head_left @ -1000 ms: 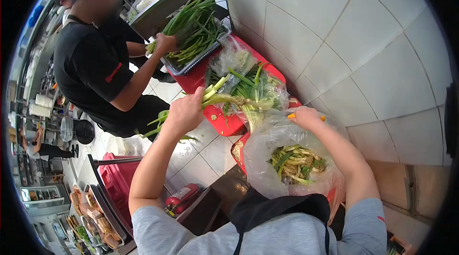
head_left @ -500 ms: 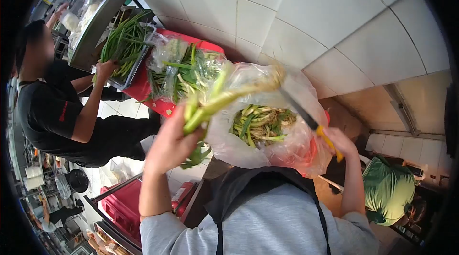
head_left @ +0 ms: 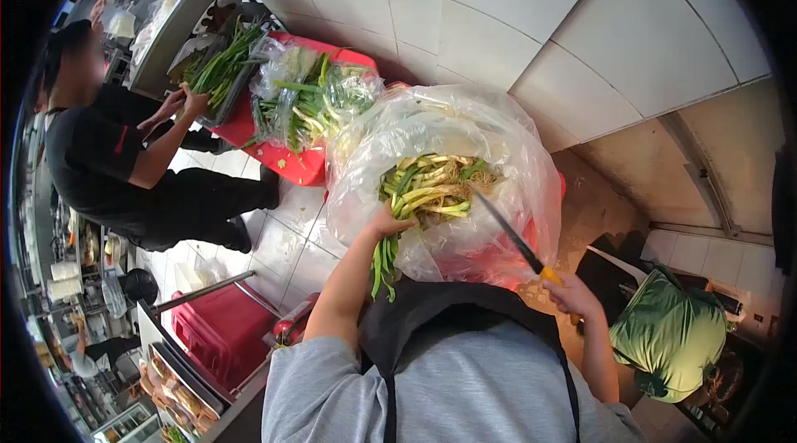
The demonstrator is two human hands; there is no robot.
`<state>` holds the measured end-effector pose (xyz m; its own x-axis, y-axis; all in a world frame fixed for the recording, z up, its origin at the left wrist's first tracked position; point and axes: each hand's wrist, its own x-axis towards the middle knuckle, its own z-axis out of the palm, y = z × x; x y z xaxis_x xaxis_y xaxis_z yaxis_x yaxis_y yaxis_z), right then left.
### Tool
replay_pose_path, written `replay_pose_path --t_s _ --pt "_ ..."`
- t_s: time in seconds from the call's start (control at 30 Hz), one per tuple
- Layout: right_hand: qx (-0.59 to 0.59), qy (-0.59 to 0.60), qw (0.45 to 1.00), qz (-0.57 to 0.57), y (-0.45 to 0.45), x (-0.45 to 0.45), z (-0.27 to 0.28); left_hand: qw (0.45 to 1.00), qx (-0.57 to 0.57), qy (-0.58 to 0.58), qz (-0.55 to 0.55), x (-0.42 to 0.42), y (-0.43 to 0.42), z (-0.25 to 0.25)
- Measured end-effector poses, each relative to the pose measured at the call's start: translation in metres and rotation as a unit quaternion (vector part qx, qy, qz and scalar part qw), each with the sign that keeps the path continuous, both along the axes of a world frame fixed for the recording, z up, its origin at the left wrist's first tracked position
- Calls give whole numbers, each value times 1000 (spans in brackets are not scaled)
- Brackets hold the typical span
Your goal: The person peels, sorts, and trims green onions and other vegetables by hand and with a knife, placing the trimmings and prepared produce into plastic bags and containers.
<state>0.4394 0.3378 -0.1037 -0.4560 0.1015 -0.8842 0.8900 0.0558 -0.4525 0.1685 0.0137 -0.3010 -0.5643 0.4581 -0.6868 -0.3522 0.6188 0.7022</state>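
My left hand (head_left: 388, 222) is closed round a bunch of green onions (head_left: 427, 200), low over the mouth of a big clear plastic bag (head_left: 506, 123). The roots point right, and the green tops (head_left: 383, 264) hang below the hand. More green onions (head_left: 423, 165) with pale stalks and stringy roots lie inside the bag. My right hand (head_left: 573, 293) grips the yellow handle of a knife (head_left: 516, 238) to the right. Its long blade slants up and left, with the tip close to the root ends.
Bagged green onions (head_left: 303, 102) rest on a red surface (head_left: 299, 162) to the left. A co-worker in black (head_left: 100, 144) handles green onions in a crate (head_left: 220, 78). Tiled wall (head_left: 498, 19) rises behind the bag. Someone in green (head_left: 672, 327) is at the right; a red bin (head_left: 216, 327) stands lower left.
My left hand has brought the green onions down and right, from up in front of me to the bag's opening. The knife in my right hand has dropped slightly lower.
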Motion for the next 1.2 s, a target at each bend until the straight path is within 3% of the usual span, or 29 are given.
replay_pose_path --t_s 0.03,0.07,0.1,0.17,0.27,0.47,0.57,0.67,0.7,0.77,0.83,0.87,0.97,1.2 --pt "-37 8 999 2 -10 -1 0 997 -29 68 -25 5 -1 2" --pt "-13 96 994 42 -22 -2 -12 994 -46 90 -52 7 -4 -21" --pt "11 184 980 80 -33 -2 -31 995 -56 74 -36 10 -2 -17" --pt "41 234 960 145 -49 -11 -69 996 -76 40 -7 15 10 2" --pt "-1 170 980 101 -75 -34 -73 995 -93 27 -39 16 22 36" --pt "-73 104 988 84 -84 -52 -92 989 -133 60 -30 21 26 30" --pt "3 88 988 127 -97 -69 -99 983 -166 61 -47 19 29 23" --pt "144 290 924 205 -107 -84 -157 987 -137 55 -62 18 32 30" --pt "162 280 915 242 -110 -90 -161 990 -118 51 -64 17 36 42" --pt "194 262 891 315 -120 -105 -163 995 -86 45 -38 16 42 69" --pt "147 195 922 302 -107 -120 -138 1000 -4 30 0 4 31 82" --pt "122 160 934 294 -99 -125 -123 999 -16 26 -18 -4 22 98" --pt "200 237 916 253 -63 -120 -107 996 71 -48 31 -22 -5 129" --pt "270 227 893 281 -49 -137 -77 999 -26 -31 -27 -24 -22 107"
